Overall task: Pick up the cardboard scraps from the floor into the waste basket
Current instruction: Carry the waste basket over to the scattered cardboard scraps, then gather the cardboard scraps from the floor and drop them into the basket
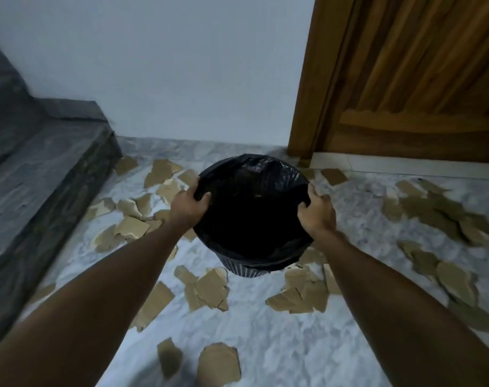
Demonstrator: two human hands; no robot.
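- Steps [42, 163] of dark grey stone fill the far left, rising toward the white wall [168, 65].
- Cardboard scraps [131, 227] lie scattered on the pale marble floor [265, 344] from the foot of the steps across to the right edge; none can be seen inside the bin, whose inside is too dark to read.
- The left hand [186, 206] reaches forward on a bare arm; its grip is curled over the left rim of the waste basket [251, 213], thumb and fingers pinching the black liner bag [265, 169] against the rim.
- The waste basket sits in the middle of the view, between the 2 hands, its mouth tipped toward the camera; a strip of its slatted dark wall shows under the liner at the near side. Whether its base touches the floor cannot be told.
- More scraps lie just in front of the basket, near its lower edge, and 2 larger pieces sit at the bottom centre.
- The right hand [317, 213] holds the right rim the same way, its grip closed on liner and rim together.
- A wooden door [419, 79] in its frame stands at the upper right, with a further spread of blurred scraps on the floor before it.
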